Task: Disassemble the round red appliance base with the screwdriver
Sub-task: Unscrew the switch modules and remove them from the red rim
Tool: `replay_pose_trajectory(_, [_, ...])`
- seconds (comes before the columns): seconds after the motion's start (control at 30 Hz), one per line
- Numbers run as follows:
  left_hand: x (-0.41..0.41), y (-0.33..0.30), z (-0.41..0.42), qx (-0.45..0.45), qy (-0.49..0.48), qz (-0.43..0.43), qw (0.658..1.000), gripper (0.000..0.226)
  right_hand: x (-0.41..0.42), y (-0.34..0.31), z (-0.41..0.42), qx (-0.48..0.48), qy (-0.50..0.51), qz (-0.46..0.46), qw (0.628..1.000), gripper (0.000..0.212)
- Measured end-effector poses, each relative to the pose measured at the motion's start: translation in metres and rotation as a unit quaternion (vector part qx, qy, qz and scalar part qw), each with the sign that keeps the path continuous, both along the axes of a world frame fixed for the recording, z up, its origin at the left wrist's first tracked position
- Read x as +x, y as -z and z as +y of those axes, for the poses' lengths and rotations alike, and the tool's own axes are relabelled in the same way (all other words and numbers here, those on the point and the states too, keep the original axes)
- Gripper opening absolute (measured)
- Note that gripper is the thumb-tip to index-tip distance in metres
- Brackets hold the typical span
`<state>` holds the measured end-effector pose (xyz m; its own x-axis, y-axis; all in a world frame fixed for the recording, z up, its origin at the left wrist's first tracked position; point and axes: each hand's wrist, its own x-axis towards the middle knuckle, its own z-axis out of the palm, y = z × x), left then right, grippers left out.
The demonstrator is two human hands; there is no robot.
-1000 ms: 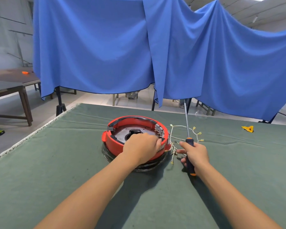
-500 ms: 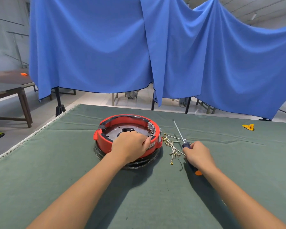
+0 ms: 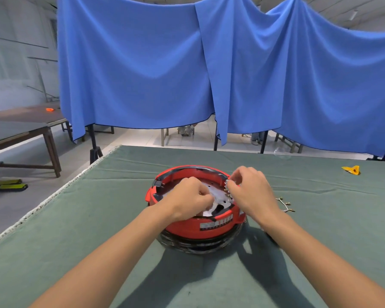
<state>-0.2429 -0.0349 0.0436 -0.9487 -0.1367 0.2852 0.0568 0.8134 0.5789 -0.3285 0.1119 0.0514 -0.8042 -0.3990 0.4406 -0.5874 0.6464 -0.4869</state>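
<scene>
Hands (image 3: 190,200) over red base (image 3: 200,225), grip unclear, screwdriver hidden.

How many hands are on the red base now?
2. The left hand rests inside the red base, over its middle; the right hand is at its right rim.

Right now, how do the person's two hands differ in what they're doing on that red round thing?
The left hand sits over the middle of the red appliance base, fingers curled above its metal plate; the right hand is at the right rim. The left hand looks like a fist; the right hand's fingertips bunch by a row of metal terminals. Whether either actually holds anything is hidden. Both are bare, and neither holds a screwdriver.
</scene>
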Motion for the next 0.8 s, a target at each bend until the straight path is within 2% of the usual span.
replay_pose_trajectory(0.07, [0.003,-0.007,-0.001,-0.001,-0.04,-0.008,0.999,0.033,0.007,0.003,-0.014,0.043,-0.016,0.006,0.999,0.01])
replay_pose_trajectory(0.13, [0.002,-0.011,-0.006,-0.088,-0.146,0.027,0.985,0.028,0.009,0.009,-0.026,0.109,-0.019,0.034,0.993,0.021])
replay_pose_trajectory(0.2, [0.003,-0.012,-0.013,-0.188,-0.258,0.04,0.947,0.024,0.009,0.014,-0.034,0.173,-0.015,0.074,0.982,0.034])
replay_pose_trajectory(0.27, [0.004,-0.008,-0.021,-0.251,-0.326,-0.004,0.912,0.021,0.006,0.014,-0.038,0.204,-0.011,0.064,0.977,0.048])
replay_pose_trajectory(0.3, [0.004,-0.004,-0.026,-0.265,-0.351,-0.051,0.897,0.033,0.005,0.014,-0.039,0.216,-0.011,0.043,0.975,0.054])
replay_pose_trajectory(0.37, [0.003,0.001,-0.033,-0.226,-0.378,-0.132,0.888,0.05,0.003,0.013,-0.04,0.242,-0.011,0.001,0.97,0.065])
replay_pose_trajectory(0.47, [-0.005,0.004,-0.038,-0.181,-0.378,-0.176,0.891,0.04,0.004,0.01,-0.042,0.269,0.007,0.003,0.963,0.074])
replay_pose_trajectory(0.53, [-0.007,0.003,-0.042,-0.212,-0.36,-0.172,0.892,0.032,0.005,0.005,-0.041,0.278,0.026,0.01,0.96,0.073])
replay_pose_trajectory(0.67, [-0.007,-0.003,-0.05,-0.289,-0.288,-0.153,0.9,0.027,0.003,-0.004,-0.037,0.291,0.077,0.037,0.953,0.048])
replay_pose_trajectory(0.8, [-0.005,-0.008,-0.059,-0.367,-0.172,-0.118,0.907,0.028,-0.002,-0.003,-0.037,0.287,0.063,0.053,0.954,0.048])
